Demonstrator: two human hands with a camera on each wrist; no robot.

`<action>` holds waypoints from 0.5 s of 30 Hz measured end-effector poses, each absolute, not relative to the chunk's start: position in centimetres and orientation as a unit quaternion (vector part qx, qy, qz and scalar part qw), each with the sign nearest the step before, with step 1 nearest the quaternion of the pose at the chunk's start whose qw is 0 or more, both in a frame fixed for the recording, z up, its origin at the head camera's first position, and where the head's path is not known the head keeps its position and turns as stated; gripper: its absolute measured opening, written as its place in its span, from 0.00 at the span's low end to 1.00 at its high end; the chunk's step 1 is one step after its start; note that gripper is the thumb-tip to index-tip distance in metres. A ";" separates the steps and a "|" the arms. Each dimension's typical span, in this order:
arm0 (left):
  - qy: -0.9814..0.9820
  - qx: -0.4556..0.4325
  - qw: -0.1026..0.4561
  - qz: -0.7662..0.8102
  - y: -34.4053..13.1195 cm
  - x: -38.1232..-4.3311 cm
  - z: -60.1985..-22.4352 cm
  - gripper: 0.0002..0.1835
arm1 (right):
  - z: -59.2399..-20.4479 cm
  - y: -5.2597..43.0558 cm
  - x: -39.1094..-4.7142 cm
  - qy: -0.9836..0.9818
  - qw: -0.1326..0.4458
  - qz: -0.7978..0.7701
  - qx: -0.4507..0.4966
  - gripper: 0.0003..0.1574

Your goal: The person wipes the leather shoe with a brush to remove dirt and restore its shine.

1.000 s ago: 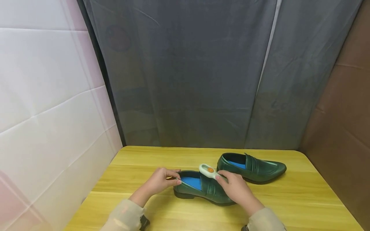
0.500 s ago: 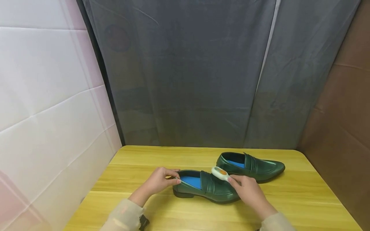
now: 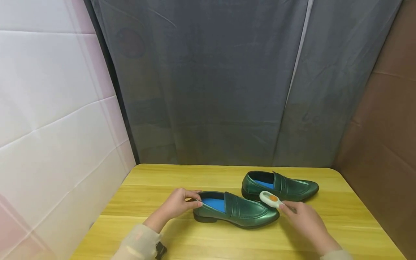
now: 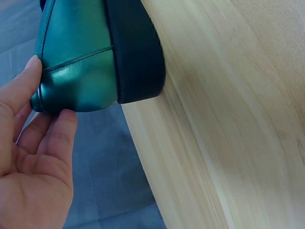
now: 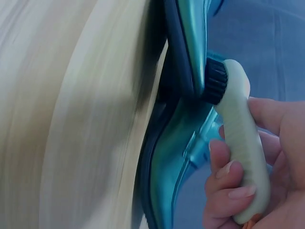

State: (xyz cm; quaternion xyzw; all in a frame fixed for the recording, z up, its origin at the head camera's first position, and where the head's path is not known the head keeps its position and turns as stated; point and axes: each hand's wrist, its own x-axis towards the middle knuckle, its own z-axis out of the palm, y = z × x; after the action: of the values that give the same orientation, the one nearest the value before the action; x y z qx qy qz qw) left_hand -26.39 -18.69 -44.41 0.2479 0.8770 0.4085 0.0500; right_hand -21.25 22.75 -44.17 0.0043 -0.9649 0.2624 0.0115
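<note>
"Green and glossy, the near shoe (image 3: 250,213) sits upright on the table (image 3: 136,202), toe to the person's right. How far along is the work on it?"

"Partway, at a guess. The brush (image 3: 269,199) has its bristles (image 5: 216,81) against the toe, seen from the right wrist, while strap and heel lie clear of them. Whether those parts are finished, the shine alone cannot say."

"And the hands?"

"The left hand (image 3: 179,203) pinches the rim at the heel between thumb and fingers, probably to steady the shoe. The right hand (image 3: 303,218) has its fingers curled round the handle of the brush, with no wide gap left in the grip."

"Anything inside the shoe?"

"A blue insole (image 3: 214,204), part of it showing through the opening. The bristles are well apart from it."

"What about the far shoe (image 3: 297,188)?"

"Upright too, behind the near one and further right, with neither hand holding it. It may be the part left to do, though it looks just as glossy, so its turn could equally be over. No mark settles that."

"And past the shoes?"

"Yellow wood to the back edge, then a grey curtain (image 3: 208,90)."
</note>
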 end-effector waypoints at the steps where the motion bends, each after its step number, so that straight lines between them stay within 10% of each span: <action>1: 0.876 0.246 0.052 0.411 -18.7 -26.4 -44.4 0.06 | -44.2 23.1 -21.1 -0.965 0.012 0.261 0.002 0.36; 15: 0.883 0.242 0.036 0.401 -18.5 -26.3 -44.5 0.04 | -44.7 23.5 -20.2 -0.955 0.039 0.292 0.046 0.34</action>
State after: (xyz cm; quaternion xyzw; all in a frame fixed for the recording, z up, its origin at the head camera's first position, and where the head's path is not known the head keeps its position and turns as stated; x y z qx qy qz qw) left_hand -26.32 -18.48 -44.48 0.2422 0.8829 0.4006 0.0356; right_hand -20.24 23.47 -44.73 0.0465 -0.9546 0.2916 0.0388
